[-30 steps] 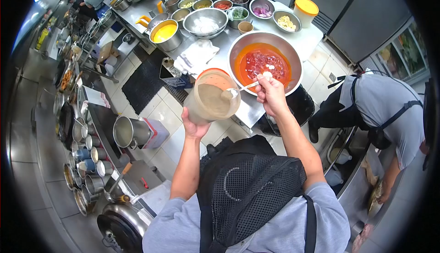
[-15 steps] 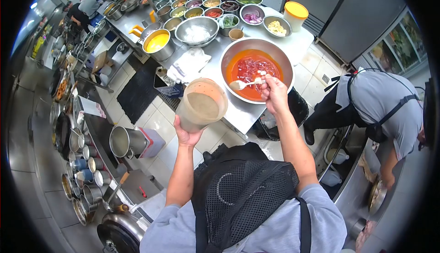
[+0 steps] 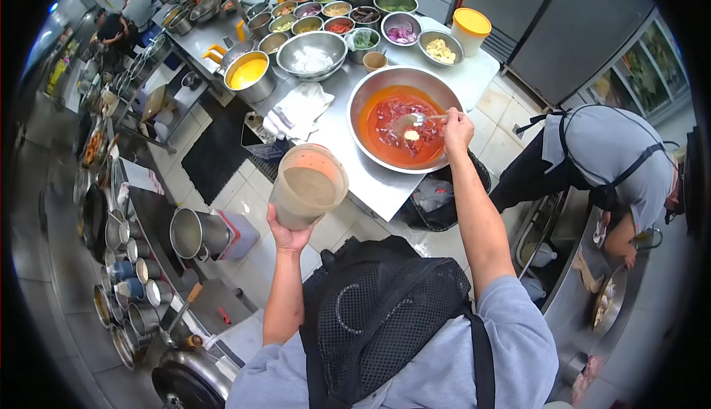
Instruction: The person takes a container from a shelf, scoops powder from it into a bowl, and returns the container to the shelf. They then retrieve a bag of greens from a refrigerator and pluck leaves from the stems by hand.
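My left hand [image 3: 287,235] grips a clear plastic tub [image 3: 308,184] with brownish sauce inside, held up in front of the steel table [image 3: 374,179]. My right hand [image 3: 458,129] holds a metal spoon [image 3: 415,119] over the large steel bowl [image 3: 368,86], which is filled with red-orange sauce and red pieces. A pale dollop lies on the sauce just under the spoon's bowl.
Several small steel bowls of ingredients [image 3: 352,16], a bowl of white stuff [image 3: 311,53], a pot of yellow liquid [image 3: 248,74], a yellow-lidded tub [image 3: 471,30] and a cloth [image 3: 298,111] stand on the table. Another person [image 3: 615,168] bends at the right. Pots line the left counter [image 3: 133,261].
My right hand carried the spoon from the tub across to the big bowl and a dollop landed in the red sauce. The tub sank lower and leftward.
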`<state>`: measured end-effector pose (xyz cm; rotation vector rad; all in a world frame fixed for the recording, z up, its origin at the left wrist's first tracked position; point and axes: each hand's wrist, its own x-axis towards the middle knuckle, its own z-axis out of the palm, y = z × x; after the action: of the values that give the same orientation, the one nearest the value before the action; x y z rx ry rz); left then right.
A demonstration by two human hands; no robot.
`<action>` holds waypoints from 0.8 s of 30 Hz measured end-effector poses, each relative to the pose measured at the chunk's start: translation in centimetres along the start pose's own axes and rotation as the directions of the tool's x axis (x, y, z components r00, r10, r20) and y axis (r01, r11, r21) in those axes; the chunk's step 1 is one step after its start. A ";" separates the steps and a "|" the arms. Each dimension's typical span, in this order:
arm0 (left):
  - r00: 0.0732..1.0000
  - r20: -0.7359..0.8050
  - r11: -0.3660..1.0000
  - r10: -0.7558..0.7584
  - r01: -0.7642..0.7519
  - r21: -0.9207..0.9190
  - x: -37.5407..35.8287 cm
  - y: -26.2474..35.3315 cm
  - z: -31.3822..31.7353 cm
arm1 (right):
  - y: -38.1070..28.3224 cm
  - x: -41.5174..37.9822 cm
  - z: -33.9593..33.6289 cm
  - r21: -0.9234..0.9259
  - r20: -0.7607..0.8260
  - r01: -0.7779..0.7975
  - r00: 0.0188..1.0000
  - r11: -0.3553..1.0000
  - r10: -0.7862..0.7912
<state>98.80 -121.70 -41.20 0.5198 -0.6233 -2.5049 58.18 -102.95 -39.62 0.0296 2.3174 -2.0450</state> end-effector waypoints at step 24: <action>0.996 -0.052 0.986 0.070 -0.077 -0.148 -3.9 -0.2 -1.3 | -1.8 2.7 -0.9 0.106 -0.156 -0.036 0.986 0.994 0.052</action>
<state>102.50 -119.84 -41.45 0.4885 -0.4243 -2.4387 55.37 -102.34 -37.83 0.2550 2.2717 -2.2137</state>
